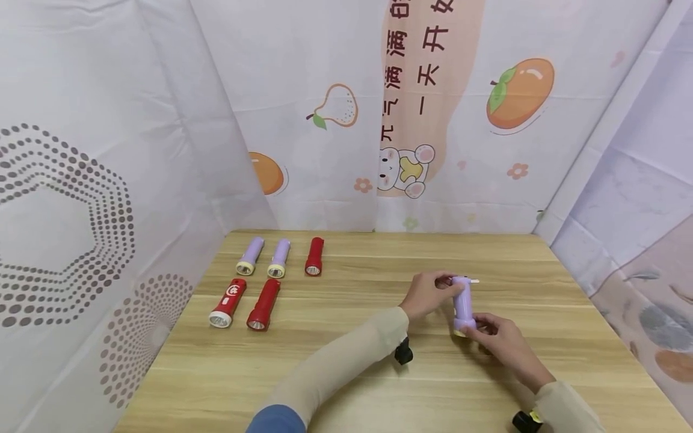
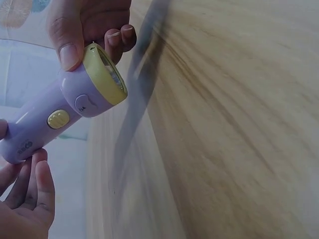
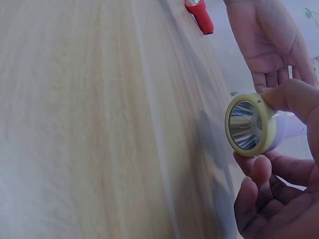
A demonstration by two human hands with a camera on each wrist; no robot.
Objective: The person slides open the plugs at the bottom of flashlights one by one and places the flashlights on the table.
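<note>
A purple flashlight (image 1: 462, 304) with a yellow lens rim is held between both hands over the right half of the table. My left hand (image 1: 428, 293) grips its tail end, where a small pale piece juts out to the right. At the head end, my right hand (image 1: 503, 341) pinches it between thumb and fingers. The left wrist view shows a yellow oval switch (image 2: 58, 119) on the flashlight's side. In the right wrist view, the shiny reflector (image 3: 244, 125) faces the camera, and part of the purple body is hidden behind the right hand's fingers.
On the table's left side lie two purple flashlights (image 1: 280, 258), a short red one (image 1: 314, 257) and, nearer, a red one with a white rim (image 1: 230, 304) and a plain red one (image 1: 265, 305). Printed curtains (image 1: 325, 162) hang behind the wooden table (image 1: 357, 270).
</note>
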